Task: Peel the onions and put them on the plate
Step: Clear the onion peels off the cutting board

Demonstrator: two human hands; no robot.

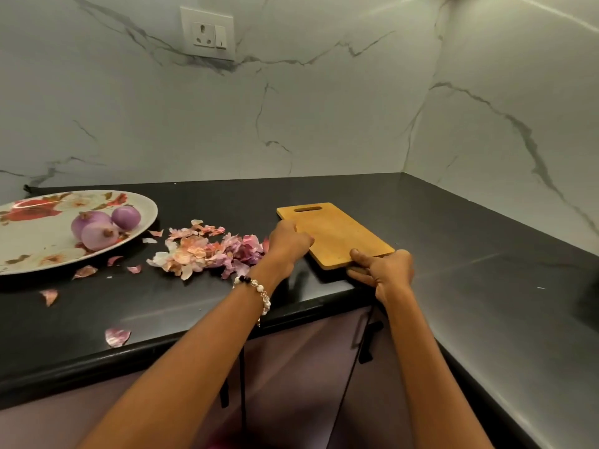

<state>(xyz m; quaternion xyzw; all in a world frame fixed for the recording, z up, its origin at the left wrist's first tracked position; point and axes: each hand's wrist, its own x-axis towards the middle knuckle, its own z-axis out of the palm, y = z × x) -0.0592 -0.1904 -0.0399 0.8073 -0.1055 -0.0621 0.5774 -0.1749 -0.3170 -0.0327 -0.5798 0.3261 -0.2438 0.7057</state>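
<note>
Right hand (384, 270) pinches the wooden cutting board's (337, 234) near corner; left hand (288, 243), fingers curled, rests against its left edge. Three peeled onions (103, 226) lie on the floral plate (39, 234), well left of both hands, peel heap (207, 249) between.

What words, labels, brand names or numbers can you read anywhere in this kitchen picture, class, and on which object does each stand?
None can be read.
The white wall socket with switch shows no legible marking.
The floral oval plate bears only flower patterns.
The yellow wooden chopping board is plain.

Bare forearms, no sleeves, pearl-and-black beaded bracelet (257, 291) on left wrist
</note>
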